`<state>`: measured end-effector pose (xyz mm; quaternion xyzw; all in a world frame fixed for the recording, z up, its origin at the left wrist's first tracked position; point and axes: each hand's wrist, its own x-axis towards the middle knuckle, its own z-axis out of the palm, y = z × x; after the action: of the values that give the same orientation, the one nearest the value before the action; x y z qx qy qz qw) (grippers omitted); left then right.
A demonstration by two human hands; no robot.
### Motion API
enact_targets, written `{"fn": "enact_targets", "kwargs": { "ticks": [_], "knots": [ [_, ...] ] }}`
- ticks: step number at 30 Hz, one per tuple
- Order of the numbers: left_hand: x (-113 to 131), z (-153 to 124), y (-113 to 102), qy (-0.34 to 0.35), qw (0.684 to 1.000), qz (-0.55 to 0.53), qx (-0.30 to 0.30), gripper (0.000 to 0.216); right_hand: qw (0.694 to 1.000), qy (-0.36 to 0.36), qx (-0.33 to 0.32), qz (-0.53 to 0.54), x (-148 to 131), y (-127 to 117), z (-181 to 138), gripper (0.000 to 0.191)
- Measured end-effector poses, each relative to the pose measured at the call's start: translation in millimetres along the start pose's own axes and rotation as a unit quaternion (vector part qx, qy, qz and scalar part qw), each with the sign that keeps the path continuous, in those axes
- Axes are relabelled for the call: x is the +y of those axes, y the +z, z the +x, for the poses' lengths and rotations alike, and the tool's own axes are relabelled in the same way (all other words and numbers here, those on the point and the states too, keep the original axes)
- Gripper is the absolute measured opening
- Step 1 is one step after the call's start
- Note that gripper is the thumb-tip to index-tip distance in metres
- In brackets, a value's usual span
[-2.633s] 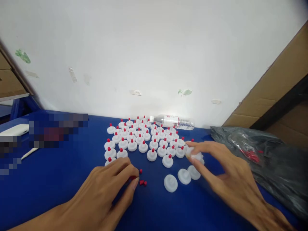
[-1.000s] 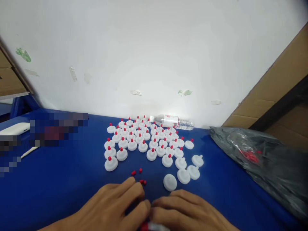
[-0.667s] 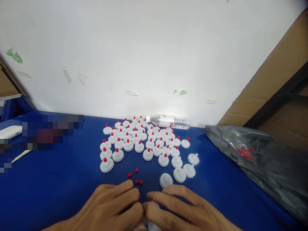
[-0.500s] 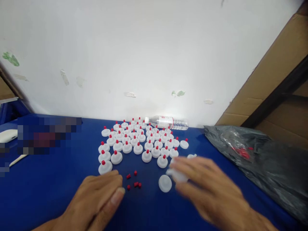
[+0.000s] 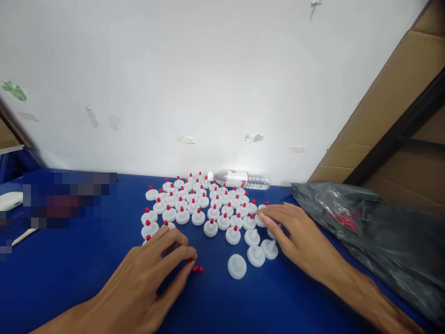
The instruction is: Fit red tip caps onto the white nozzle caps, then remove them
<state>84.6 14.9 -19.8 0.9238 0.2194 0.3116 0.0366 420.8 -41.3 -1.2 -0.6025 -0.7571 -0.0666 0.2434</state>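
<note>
Several white round lids [image 5: 210, 228] with upright nozzles, most topped by small red caps [image 5: 235, 228], stand on the blue table. My left hand [image 5: 149, 273] is left of centre, thumb and index fingertip pinched on a small red cap; more loose red caps [image 5: 196, 268] lie beside the fingertips. My right hand [image 5: 295, 229] reaches over the right edge of the group, fingers stretched out and thumb apart, touching or just above a lid partly hidden beneath it. Bare-nozzle lids [image 5: 256, 255] stand left of that hand. A separate white lid [image 5: 237, 266] sits nearer me.
A clear plastic bottle [image 5: 257, 181] lies on its side against the white wall [image 5: 208, 83]. At right, a dark plastic bag [image 5: 375, 236] carries a clear bag with red caps [image 5: 346, 220]. Cardboard [image 5: 375, 106] stands behind it. A blurred patch covers the far left.
My left hand has moved right onto the loose red caps and pinched. My right hand has moved away and to the right, uncovering several bare-nozzle lids. The view has shifted slightly.
</note>
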Motion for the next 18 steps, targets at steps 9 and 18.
{"fn": "enact_targets", "kwargs": {
  "ticks": [9,18],
  "knots": [
    [0.6,-4.3,2.4,-0.015,0.999,0.035,-0.020,0.027,0.997,0.042,0.057,0.005,16.3,-1.9,3.2,0.047],
    [4.1,-0.1,-7.1,-0.007,1.000,0.018,0.007,0.030,0.995,0.014,0.103,0.011,11.0,-12.2,2.9,0.031]
  ]
}}
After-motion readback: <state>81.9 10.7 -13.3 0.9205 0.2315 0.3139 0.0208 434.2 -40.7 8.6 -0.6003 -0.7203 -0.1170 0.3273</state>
